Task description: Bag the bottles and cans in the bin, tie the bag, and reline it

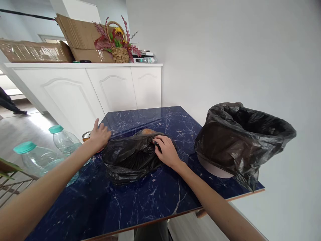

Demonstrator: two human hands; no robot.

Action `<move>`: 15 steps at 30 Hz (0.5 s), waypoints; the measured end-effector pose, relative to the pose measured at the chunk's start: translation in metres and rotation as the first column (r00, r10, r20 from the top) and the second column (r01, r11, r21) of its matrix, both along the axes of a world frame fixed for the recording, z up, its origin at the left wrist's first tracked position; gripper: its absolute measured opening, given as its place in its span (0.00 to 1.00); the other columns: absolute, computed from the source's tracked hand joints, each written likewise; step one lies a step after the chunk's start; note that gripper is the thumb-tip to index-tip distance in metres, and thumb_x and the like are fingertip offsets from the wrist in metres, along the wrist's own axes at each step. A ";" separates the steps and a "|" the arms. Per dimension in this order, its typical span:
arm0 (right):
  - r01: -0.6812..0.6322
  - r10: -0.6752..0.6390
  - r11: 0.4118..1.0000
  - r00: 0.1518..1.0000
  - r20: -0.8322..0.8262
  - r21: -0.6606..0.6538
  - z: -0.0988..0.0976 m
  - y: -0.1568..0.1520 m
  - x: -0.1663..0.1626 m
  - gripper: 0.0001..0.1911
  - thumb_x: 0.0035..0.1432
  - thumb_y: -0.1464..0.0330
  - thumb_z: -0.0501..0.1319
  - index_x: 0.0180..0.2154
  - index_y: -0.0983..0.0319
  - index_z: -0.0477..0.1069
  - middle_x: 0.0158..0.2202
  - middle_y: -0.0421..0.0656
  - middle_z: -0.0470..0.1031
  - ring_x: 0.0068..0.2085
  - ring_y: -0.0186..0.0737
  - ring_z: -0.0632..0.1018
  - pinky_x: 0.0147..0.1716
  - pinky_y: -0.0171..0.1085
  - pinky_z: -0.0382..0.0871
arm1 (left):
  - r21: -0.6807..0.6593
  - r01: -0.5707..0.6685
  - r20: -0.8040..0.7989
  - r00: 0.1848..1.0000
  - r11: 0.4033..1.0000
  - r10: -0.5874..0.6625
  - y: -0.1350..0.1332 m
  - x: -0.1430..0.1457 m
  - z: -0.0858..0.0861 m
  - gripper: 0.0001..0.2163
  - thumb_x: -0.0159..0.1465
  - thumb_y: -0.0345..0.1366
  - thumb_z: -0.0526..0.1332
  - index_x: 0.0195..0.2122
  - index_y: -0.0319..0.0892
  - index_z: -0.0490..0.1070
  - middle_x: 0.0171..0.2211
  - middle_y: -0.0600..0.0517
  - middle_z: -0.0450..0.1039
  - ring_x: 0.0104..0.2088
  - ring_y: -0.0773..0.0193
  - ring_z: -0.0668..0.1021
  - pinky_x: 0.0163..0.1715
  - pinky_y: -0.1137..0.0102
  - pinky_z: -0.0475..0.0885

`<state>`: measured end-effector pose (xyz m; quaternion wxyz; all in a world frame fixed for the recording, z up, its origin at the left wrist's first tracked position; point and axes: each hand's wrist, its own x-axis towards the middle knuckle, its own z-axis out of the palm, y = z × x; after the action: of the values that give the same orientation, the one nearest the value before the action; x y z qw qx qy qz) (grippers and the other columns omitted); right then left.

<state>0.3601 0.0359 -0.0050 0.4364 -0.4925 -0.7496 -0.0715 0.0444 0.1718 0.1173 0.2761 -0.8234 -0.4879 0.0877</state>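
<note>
A black plastic bag [125, 174] lies slack on the dark blue marbled table [147, 201], its mouth toward me. My right hand [167, 152] has its fingers curled on the bag's right rim; a small dark bit of something shows by the fingertips, too small to name. At the bag's far left side, my left hand [100, 135] is raised with its fingers apart, holding nothing. Just beside that hand stands a drink can [86, 135], partly hidden by the wrist. An orange-brown wrapped thing [147, 131] peeks out behind the bag.
Two clear bottles with teal caps, a nearer bottle [37, 159] and a farther bottle [64, 140], stand at the left. A bin [218, 169] lined with black plastic sits on the right. Behind the table, a white cabinet [120, 83] carries cardboard boxes and a flower basket [120, 55].
</note>
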 end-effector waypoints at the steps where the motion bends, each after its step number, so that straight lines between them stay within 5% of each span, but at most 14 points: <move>1: 0.020 -0.020 1.000 1.000 -0.008 0.001 -0.001 0.001 0.000 0.18 0.68 0.74 0.57 0.57 0.60 0.74 0.58 0.53 0.75 0.62 0.52 0.74 0.62 0.50 0.69 | 0.052 0.043 0.047 0.998 0.998 -0.046 -0.006 0.007 0.009 0.15 0.60 0.27 0.61 0.46 0.43 0.82 0.49 0.39 0.82 0.62 0.38 0.75 0.69 0.37 0.54; 3: 0.064 -0.064 0.998 0.998 -0.028 0.001 -0.002 0.002 0.000 0.17 0.68 0.74 0.57 0.55 0.60 0.74 0.58 0.54 0.74 0.61 0.53 0.74 0.61 0.51 0.69 | 0.228 0.173 0.227 0.948 0.958 -0.225 -0.026 0.025 0.028 0.17 0.65 0.29 0.59 0.54 0.40 0.78 0.57 0.35 0.77 0.63 0.37 0.74 0.65 0.39 0.63; 6: 0.133 -0.134 0.991 0.990 -0.053 -0.013 -0.003 0.003 -0.001 0.14 0.69 0.72 0.57 0.53 0.60 0.74 0.56 0.54 0.73 0.57 0.53 0.74 0.57 0.50 0.71 | 0.398 0.323 0.503 0.706 0.859 -0.499 -0.074 0.061 0.045 0.14 0.73 0.33 0.54 0.53 0.40 0.76 0.51 0.37 0.79 0.54 0.45 0.79 0.56 0.49 0.72; 9: 0.184 -0.186 0.982 0.981 -0.054 -0.042 -0.005 0.004 -0.002 0.12 0.69 0.70 0.58 0.52 0.60 0.74 0.53 0.53 0.74 0.54 0.53 0.75 0.54 0.49 0.71 | 0.125 0.590 0.712 0.507 0.798 -0.486 -0.122 0.095 0.033 0.12 0.75 0.36 0.53 0.49 0.43 0.75 0.42 0.47 0.80 0.42 0.57 0.81 0.47 0.62 0.76; 12: 0.218 -0.221 0.972 0.974 -0.037 -0.083 -0.007 0.005 -0.001 0.13 0.70 0.69 0.59 0.54 0.62 0.73 0.54 0.54 0.75 0.55 0.53 0.75 0.55 0.49 0.71 | -0.199 0.673 0.692 0.611 0.712 -0.384 -0.142 0.114 -0.003 0.13 0.76 0.38 0.51 0.53 0.45 0.74 0.46 0.47 0.81 0.45 0.56 0.82 0.49 0.63 0.76; 15: 0.251 -0.256 0.959 0.967 -0.015 -0.133 -0.010 0.006 0.000 0.17 0.70 0.67 0.58 0.58 0.63 0.72 0.58 0.56 0.74 0.58 0.55 0.74 0.58 0.50 0.70 | -0.267 0.533 0.525 0.779 0.803 -0.343 -0.127 0.123 -0.042 0.15 0.75 0.35 0.50 0.55 0.41 0.74 0.51 0.42 0.80 0.50 0.50 0.81 0.55 0.57 0.75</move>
<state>0.3601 0.0418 -0.0146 0.4026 -0.6130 -0.6762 -0.0700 0.1670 0.0452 0.0757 -0.0069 -0.9511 -0.2994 -0.0763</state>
